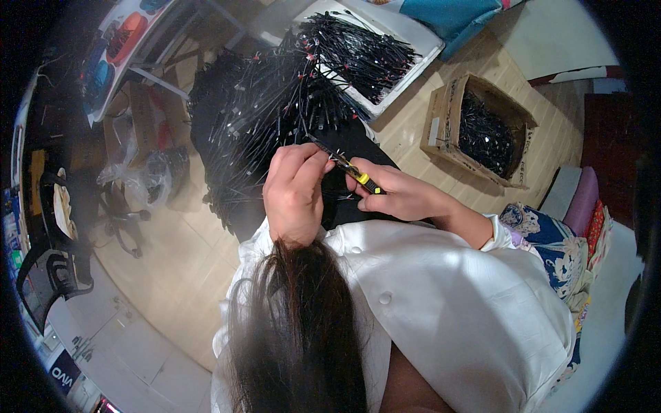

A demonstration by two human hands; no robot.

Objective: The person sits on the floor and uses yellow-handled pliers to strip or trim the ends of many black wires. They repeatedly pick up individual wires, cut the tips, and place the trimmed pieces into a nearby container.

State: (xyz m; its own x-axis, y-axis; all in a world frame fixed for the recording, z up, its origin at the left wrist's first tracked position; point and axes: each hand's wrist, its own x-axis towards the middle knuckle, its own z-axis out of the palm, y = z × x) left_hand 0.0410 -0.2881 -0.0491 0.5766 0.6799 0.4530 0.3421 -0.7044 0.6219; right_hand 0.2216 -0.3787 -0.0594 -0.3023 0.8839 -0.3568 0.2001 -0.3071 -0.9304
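Note:
My left hand [294, 186] has its thumb and fingers pinched together around the end of a thin black cable, where small white and red wire tips [335, 155] show. My right hand [395, 190] grips a slim hand tool [367, 181] with a black and yellow handle. Its dark front part points up and left, right beside my left fingertips; the exact kind of tool cannot be made out. Under and beyond both hands, a large bundle of black cables [258, 118] with pale connectors lies spread over a black cloth on my lap.
A white foam tray [400, 100] with more black cables stands ahead. To its right, a cardboard box [444, 118] holds a tangle of dark pieces. At left are a table with an orange basket [129, 36], a clear plastic bag [155, 175] and a black chair [57, 268].

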